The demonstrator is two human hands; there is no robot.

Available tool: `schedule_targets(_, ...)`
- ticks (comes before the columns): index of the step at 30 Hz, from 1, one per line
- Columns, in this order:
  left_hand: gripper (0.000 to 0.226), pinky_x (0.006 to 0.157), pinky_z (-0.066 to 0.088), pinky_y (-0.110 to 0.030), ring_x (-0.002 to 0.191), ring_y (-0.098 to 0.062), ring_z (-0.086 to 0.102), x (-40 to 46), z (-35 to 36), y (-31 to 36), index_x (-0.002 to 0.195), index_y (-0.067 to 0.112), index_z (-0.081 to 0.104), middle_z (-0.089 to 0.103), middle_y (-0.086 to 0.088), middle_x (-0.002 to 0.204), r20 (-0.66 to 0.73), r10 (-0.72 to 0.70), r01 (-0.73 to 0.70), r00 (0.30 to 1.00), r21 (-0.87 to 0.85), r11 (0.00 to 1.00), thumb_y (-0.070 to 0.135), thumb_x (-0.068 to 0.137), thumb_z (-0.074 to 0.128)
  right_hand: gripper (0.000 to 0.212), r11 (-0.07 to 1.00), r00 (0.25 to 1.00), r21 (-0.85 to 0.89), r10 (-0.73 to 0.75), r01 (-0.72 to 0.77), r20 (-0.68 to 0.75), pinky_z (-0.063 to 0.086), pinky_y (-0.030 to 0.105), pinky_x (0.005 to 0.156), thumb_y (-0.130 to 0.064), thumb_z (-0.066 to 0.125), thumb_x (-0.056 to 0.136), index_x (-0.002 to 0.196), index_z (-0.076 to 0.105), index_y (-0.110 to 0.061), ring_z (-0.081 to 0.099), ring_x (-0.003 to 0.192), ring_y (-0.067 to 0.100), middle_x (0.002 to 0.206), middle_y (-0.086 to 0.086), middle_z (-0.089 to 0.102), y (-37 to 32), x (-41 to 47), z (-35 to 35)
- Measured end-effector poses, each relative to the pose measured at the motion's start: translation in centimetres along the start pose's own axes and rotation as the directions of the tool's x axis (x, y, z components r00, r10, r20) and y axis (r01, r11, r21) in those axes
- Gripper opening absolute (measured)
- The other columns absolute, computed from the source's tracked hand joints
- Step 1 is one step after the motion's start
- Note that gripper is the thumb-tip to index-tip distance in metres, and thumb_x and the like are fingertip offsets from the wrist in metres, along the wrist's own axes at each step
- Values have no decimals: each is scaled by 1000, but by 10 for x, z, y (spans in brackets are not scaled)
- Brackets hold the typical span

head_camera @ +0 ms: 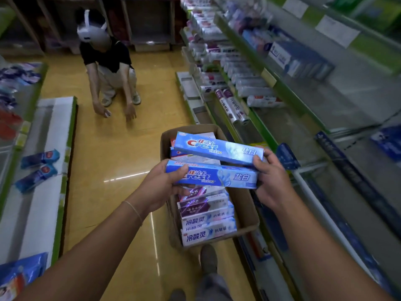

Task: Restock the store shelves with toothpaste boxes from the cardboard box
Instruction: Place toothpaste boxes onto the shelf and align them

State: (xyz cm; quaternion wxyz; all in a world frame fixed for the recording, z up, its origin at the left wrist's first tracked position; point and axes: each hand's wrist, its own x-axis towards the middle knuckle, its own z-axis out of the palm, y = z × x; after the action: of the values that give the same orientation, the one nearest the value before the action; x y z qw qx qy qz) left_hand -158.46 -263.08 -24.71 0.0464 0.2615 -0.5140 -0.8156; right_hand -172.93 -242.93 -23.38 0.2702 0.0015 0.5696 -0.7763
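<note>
both arms reach forward over the carton (245,216), which sits on the floor at about 6 o'clock, just beside the shelves (303,118) at 3 o'clock. left hand (161,187) is palm-up, thumb curled over the near crest box (219,175), gripping its left end. right hand (271,179) holds the right ends of both, fingers wrapped round the far crest box (217,147), which sits tilted just above the near one. more toothpaste boxes (208,222) are stacked in the carton below. another person (108,68) crouches at 11 o'clock.
</note>
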Motion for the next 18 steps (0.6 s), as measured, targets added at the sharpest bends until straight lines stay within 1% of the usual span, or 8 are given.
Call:
schedule_targets(3, 21, 52, 56, -30, 70, -23, 70, -11, 6, -2, 105, 8, 53, 73, -13, 92, 80, -30, 29, 996, 14, 999, 15, 88, 63, 23, 999, 999, 13, -39, 39, 13, 56, 34, 53, -1, 46, 98, 116, 50, -15, 70, 67, 21, 92, 4, 72, -7, -33, -8)
schedule_targets(5, 31, 55, 57, -31, 72, -25, 68, -16, 15, -4, 108, 7, 55, 72, -17, 96, 129, -50, 49, 990, 14, 999, 20, 82, 65, 30, 998, 998, 0, -65, 65, 3, 58, 37, 57, 1, 47, 96, 123, 49, -13, 70, 74, 24, 96, 1, 73, -11, -51, -18)
schedule_targets(7, 41, 56, 57, -31, 75, -27, 67, -19, 25, -5, 116, 3, 55, 70, -22, 104, 178, -67, 63, 982, 27, 998, 21, 82, 65, 28, 997, 997, 10, -79, 80, -16, 59, 39, 61, -1, 50, 93, 117, 54, -15, 70, 77, 26, 104, 6, 71, -17, -69, -28)
schedule_targets(9, 49, 55, 57, -32, 73, -29, 67, -22, 39, -7, 123, -3, 51, 68, -25, 104, 231, -75, 67, 970, 42, 997, 21, 82, 65, 26, 993, 994, 48, -104, 106, -27, 59, 39, 62, -5, 55, 86, 107, 57, -19, 70, 78, 27, 114, 11, 68, -23, -86, -40)
schedule_targets(10, 52, 54, 57, -32, 71, -29, 67, -23, 48, -9, 123, -5, 50, 68, -26, 103, 258, -81, 69, 963, 53, 996, 21, 80, 65, 26, 990, 992, 72, -122, 124, -35, 59, 40, 63, -6, 55, 83, 106, 56, -19, 70, 78, 28, 117, 12, 67, -27, -96, -47)
schedule_targets(11, 54, 54, 57, -32, 70, -29, 67, -25, 57, -10, 123, -6, 50, 68, -25, 100, 284, -87, 71, 955, 66, 995, 21, 79, 65, 27, 986, 989, 88, -139, 143, -51, 59, 40, 63, -6, 56, 82, 105, 54, -18, 70, 76, 29, 115, 12, 68, -31, -106, -54)
schedule_targets(14, 50, 54, 57, -31, 66, -28, 66, -33, 90, -13, 118, -3, 50, 69, -22, 91, 362, -109, 75, 926, 108, 991, 22, 77, 65, 27, 978, 972, 72, -182, 195, -151, 60, 43, 63, -6, 55, 82, 107, 54, -19, 70, 72, 29, 97, 10, 73, -41, -138, -79)
schedule_targets(18, 47, 55, 57, -31, 65, -26, 66, -49, 142, -23, 114, -1, 50, 70, -19, 88, 474, -138, 58, 869, 180, 982, 24, 77, 65, 26, 966, 927, 56, -226, 254, -299, 58, 39, 58, 0, 47, 95, 109, 55, -20, 71, 71, 25, 92, 8, 73, -53, -188, -121)
